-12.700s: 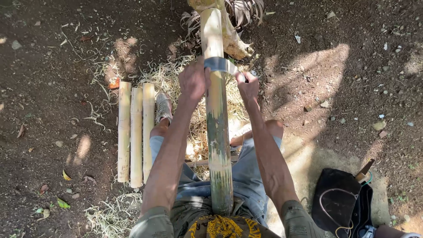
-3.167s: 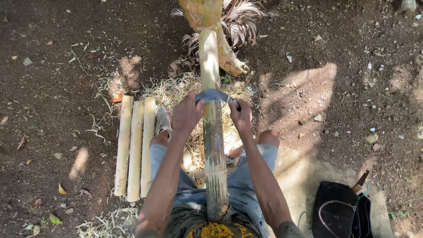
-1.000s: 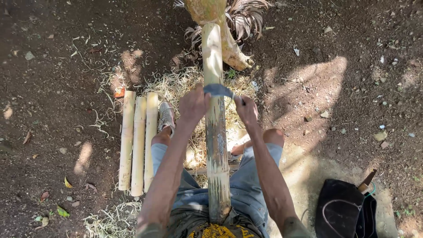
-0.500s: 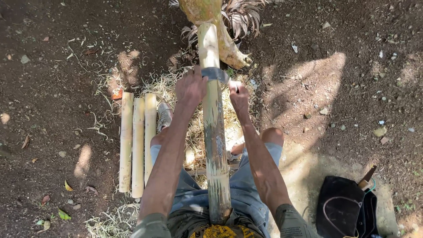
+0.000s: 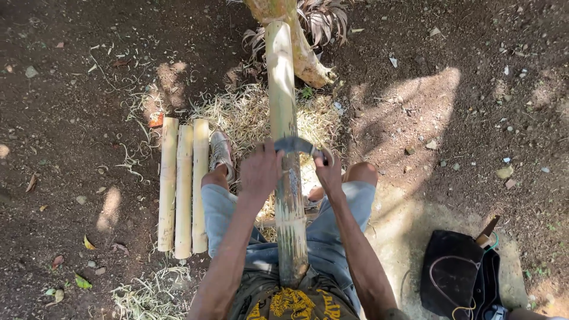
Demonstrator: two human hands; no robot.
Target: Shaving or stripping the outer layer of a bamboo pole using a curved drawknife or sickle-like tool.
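Left hand [image 5: 259,169] and right hand [image 5: 328,172] both clamped on curved blade [image 5: 294,145] laid across bamboo pole [image 5: 284,136]; three cut bamboo pieces [image 5: 184,184] at 9 o'clock.

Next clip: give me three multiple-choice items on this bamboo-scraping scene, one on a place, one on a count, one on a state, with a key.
1. Where do the pale peeled bamboo lengths lie?
A. On the dirt beside the person's left leg
B. Across the lap
C. On the black bag

2. How many of them lie side by side?
A. One
B. Three
C. Six

3. How is the curved dark metal blade held?
A. By one hand only
B. Lying loose on the ground
C. By both hands, across the long green-yellow bamboo pole

Key: 1 A, they rest on soil next to the grey shoe. 2 B, three parallel lengths show. 3 C, the left hand and right hand each have a grip on one end.
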